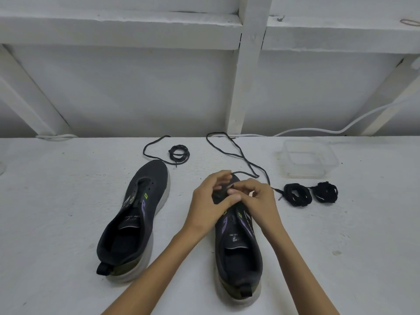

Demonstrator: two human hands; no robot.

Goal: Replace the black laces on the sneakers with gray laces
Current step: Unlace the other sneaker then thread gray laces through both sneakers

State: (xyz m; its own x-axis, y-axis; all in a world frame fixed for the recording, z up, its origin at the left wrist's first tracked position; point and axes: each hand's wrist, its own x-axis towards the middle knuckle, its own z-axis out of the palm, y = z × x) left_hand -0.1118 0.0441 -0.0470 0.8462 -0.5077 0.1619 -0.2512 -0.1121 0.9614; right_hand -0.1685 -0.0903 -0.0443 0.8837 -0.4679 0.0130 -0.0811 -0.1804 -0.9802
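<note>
Two dark sneakers stand on the white table, toes away from me. The left sneaker (pixel 134 221) has no lace in its eyelets. Both hands work over the front eyelets of the right sneaker (pixel 238 253). My left hand (pixel 212 201) and my right hand (pixel 256 197) pinch a gray lace (pixel 229 148) that trails in a long loop toward the table's far edge. A second gray lace (pixel 179 152) lies partly coiled beyond the left sneaker. Two bundled black laces (pixel 310 194) rest to the right of my hands.
A clear plastic container (pixel 306 159) sits at the back right of the table (pixel 56 201). A white cable (pixel 341 128) runs along the far edge. White beams and a wall rise behind the table.
</note>
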